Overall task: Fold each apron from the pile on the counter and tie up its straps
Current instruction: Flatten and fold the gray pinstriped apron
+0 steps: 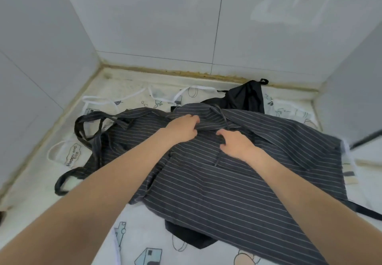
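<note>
Two hands work the striped apron (217,182), spread mid-tabletop over printed aprons (144,250). Our left hand (183,129) and right hand (235,142) each pinch limp, light cloth near 12 o'clock. Take hold at hems; straps (86,128) trail toward 9 o'clock.

A single head-worn view looks forward and steeply down, close over the tabletop (62,155), facing the tiled wall corner (97,54) at 11 o'clock
</note>
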Motion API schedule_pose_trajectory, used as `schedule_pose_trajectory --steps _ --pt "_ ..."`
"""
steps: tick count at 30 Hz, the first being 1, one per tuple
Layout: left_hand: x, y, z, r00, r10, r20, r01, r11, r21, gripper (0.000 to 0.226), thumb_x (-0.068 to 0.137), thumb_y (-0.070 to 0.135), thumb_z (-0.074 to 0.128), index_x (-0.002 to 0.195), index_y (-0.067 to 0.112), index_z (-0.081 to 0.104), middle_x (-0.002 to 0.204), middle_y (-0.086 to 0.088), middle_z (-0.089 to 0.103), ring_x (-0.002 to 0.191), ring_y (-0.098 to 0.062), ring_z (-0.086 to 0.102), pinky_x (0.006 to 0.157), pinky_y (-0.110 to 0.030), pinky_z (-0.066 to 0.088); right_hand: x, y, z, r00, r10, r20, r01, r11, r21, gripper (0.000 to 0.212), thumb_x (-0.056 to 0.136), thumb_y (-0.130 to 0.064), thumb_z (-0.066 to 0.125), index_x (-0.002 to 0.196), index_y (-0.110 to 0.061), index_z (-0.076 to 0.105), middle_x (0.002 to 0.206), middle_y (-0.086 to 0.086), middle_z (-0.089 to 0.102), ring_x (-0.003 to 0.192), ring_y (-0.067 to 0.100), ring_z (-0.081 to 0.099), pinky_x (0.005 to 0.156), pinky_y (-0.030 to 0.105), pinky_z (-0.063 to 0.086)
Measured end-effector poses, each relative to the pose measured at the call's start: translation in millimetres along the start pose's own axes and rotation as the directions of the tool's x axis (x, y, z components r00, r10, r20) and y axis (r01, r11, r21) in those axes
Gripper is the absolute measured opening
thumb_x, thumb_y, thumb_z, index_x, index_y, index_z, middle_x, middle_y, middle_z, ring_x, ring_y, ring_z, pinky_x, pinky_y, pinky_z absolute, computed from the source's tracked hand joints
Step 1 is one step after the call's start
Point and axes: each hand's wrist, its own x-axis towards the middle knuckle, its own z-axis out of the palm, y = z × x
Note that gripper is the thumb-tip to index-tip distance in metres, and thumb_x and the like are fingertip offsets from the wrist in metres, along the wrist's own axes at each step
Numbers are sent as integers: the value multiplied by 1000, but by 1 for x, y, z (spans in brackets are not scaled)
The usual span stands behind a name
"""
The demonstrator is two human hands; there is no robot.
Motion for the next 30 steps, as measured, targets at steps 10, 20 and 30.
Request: schedule_pose_trajectory --steps 10,20,30 --pt "36 44 17 955 178 -238 -169 984 59 47 92 8 47 137 10 39 135 -10 41 111 -27 51 88 -38 46 5 25 -50 973 -54 -223 111 962 248 25 96 -13 47 109 -4 66 112 6 61 94 21 63 81 24 46" --pt "80 72 22 983 180 -28 -165 944 286 75 91 2 50 150 20 8 151 -5 22 115 -29 51 81 -37 49 18 76 -82 955 4 -298 5 999 32 48 91 -27 57 135 -10 45 141 13 30 126 31 39 106 35 34" --pt "62 81 -5 944 155 -290 -199 972 -129 13 101 21 33 101 12 43 81 -7 63 64 -17 66 61 -33 55 10 117 -40 913 86 -400 -189 955 -227 21 93 -16 50 110 -7 58 107 13 63 101 32 57 79 36 44"
